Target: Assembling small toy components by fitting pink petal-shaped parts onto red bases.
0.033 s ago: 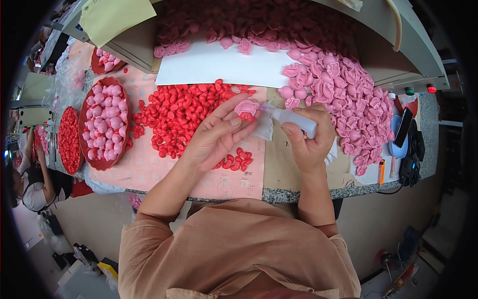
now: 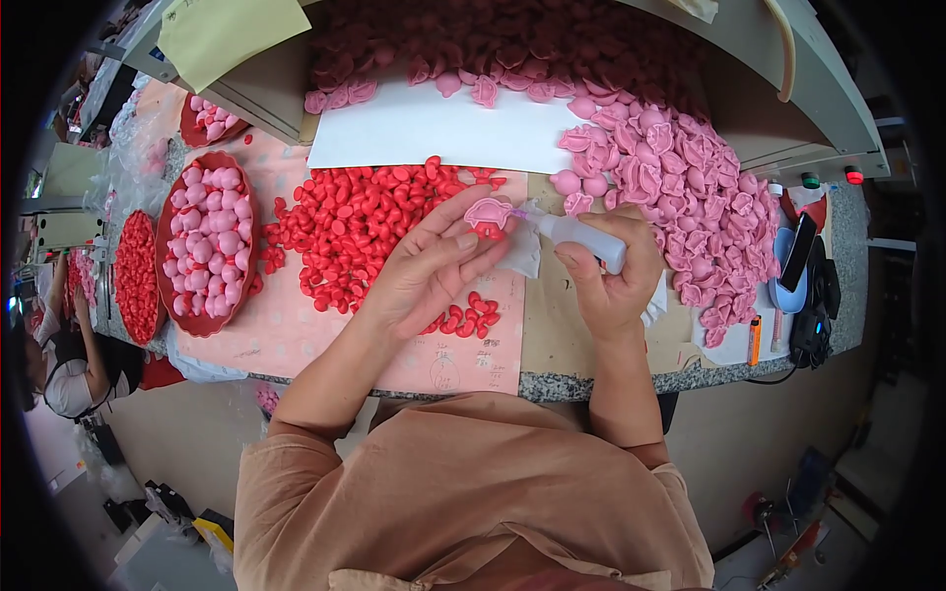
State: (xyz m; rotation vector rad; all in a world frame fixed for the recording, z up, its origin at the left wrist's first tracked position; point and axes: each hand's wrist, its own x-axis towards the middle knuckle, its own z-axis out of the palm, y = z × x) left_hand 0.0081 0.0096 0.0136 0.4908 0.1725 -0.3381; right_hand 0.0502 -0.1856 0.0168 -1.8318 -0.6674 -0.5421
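Held in the fingers of my left hand are a pink hollow plastic shell, its open side facing up, and a small red bean-shaped piece against its lower edge. My right hand is closed around a whitish squeeze bottle, tilted so its thin purple tip meets the right end of the shell. Whether any liquid comes out is too small to see. A heap of glossy red bean-shaped pieces lies left of my left hand, and a few more red pieces sit below it.
Pink shells pile up at the right and under the shelf. A red scalloped tray of pink-and-red pieces and a red-filled tray stand left. A phone and orange cutter lie right. Another person works far left.
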